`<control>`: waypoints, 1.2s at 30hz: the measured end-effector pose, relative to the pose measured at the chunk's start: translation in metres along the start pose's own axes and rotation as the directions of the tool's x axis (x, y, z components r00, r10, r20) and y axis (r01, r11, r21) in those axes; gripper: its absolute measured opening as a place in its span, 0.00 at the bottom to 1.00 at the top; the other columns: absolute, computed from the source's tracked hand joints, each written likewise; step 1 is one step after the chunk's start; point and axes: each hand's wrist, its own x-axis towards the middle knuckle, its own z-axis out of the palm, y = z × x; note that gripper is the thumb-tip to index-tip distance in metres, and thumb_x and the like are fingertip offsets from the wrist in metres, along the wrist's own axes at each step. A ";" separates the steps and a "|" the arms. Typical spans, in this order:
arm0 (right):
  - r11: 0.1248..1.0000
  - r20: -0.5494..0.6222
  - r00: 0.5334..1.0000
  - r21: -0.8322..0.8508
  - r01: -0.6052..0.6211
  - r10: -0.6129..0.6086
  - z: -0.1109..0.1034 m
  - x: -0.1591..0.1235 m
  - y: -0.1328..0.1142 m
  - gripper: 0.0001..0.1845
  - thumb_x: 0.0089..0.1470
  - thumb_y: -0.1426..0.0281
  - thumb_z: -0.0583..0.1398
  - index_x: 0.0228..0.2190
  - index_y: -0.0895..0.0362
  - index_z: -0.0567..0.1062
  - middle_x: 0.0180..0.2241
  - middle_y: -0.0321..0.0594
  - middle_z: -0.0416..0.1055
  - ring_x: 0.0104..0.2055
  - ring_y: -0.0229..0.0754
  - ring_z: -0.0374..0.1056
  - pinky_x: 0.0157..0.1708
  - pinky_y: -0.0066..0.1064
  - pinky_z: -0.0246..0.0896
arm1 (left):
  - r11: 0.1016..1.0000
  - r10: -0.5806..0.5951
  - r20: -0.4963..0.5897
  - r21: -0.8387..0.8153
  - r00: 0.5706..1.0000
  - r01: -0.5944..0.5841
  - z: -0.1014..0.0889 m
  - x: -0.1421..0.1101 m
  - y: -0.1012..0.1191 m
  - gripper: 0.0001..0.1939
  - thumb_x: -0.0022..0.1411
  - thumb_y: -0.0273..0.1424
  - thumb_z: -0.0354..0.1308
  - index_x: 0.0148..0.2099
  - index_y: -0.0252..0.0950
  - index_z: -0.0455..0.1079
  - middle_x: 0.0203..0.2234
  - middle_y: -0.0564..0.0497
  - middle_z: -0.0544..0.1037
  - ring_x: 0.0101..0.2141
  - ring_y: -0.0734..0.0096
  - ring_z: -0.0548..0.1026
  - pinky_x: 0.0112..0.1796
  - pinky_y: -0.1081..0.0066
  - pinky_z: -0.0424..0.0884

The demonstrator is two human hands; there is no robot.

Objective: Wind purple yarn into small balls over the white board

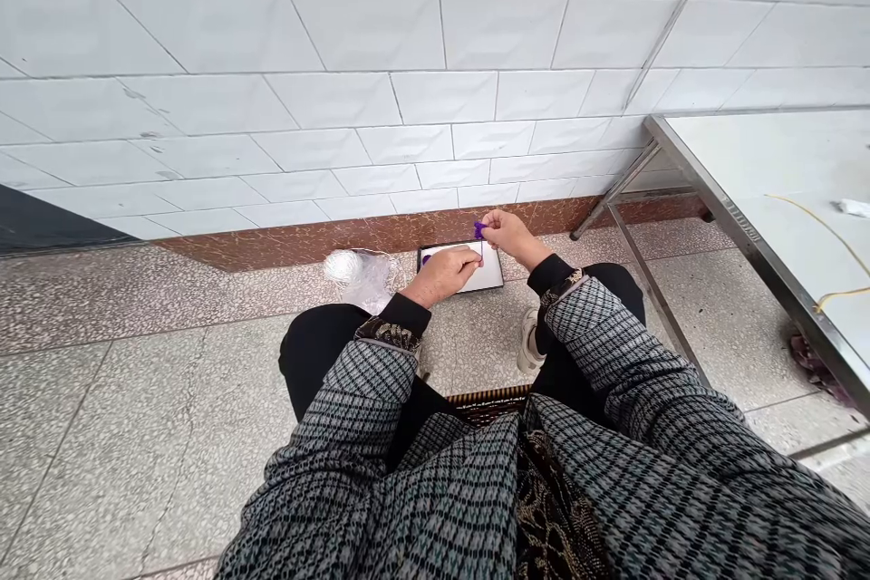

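My right hand (507,234) is closed in a pinch on a small bunch of purple yarn (479,229). A purple strand runs down from it to the fingertips of my left hand (449,272), which are pressed together on it. Both hands are over a shallow white tray with a dark rim (490,270) on the floor. At the tray's left end, partly behind my left hand, lies more purple yarn (426,259). Whether a thin tool is among the fingers is too small to tell.
Left of the tray, a ball of white yarn (343,266) lies by a clear plastic bag (371,283) on the speckled floor. A tiled wall (381,100) rises close in front. At right stands a metal-edged table (748,236) with a yellow cord (822,231) on it.
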 end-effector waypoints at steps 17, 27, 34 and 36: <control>0.899 0.258 0.966 0.423 -0.113 0.000 -0.006 -0.010 -0.012 0.06 0.51 0.76 0.62 0.32 0.57 0.71 0.21 0.28 0.67 0.22 0.31 0.61 0.28 0.24 0.61 | 0.982 -0.170 -0.073 -0.098 0.983 0.162 -0.010 0.001 -0.002 0.10 0.64 0.27 0.50 0.35 0.36 0.73 0.29 0.50 0.77 0.31 0.68 0.73 0.37 0.69 0.69; 0.919 0.139 0.990 -0.385 0.085 -0.034 -0.004 -0.009 -0.007 0.08 0.46 0.81 0.62 0.26 0.57 0.70 0.24 0.31 0.68 0.28 0.36 0.62 0.33 0.29 0.56 | 0.995 -0.052 -0.079 -0.086 0.996 0.045 -0.015 -0.001 0.006 0.11 0.65 0.30 0.50 0.34 0.36 0.73 0.31 0.48 0.78 0.34 0.66 0.75 0.40 0.68 0.69; 0.990 0.521 0.850 0.061 -0.130 0.080 -0.005 -0.019 -0.016 0.09 0.46 0.83 0.61 0.29 0.58 0.72 0.21 0.28 0.68 0.22 0.31 0.62 0.27 0.24 0.59 | 0.959 -0.247 -0.280 -0.206 0.928 0.193 -0.013 0.000 -0.008 0.10 0.63 0.29 0.50 0.37 0.37 0.73 0.32 0.49 0.78 0.32 0.67 0.74 0.39 0.68 0.70; 0.963 0.495 0.868 0.215 -0.162 0.035 -0.005 -0.019 -0.017 0.07 0.47 0.80 0.63 0.29 0.58 0.74 0.22 0.29 0.70 0.22 0.30 0.62 0.27 0.24 0.60 | 0.922 -0.324 -0.306 -0.316 0.895 0.225 -0.007 0.003 -0.009 0.09 0.63 0.29 0.50 0.39 0.37 0.72 0.29 0.52 0.76 0.28 0.70 0.71 0.35 0.70 0.69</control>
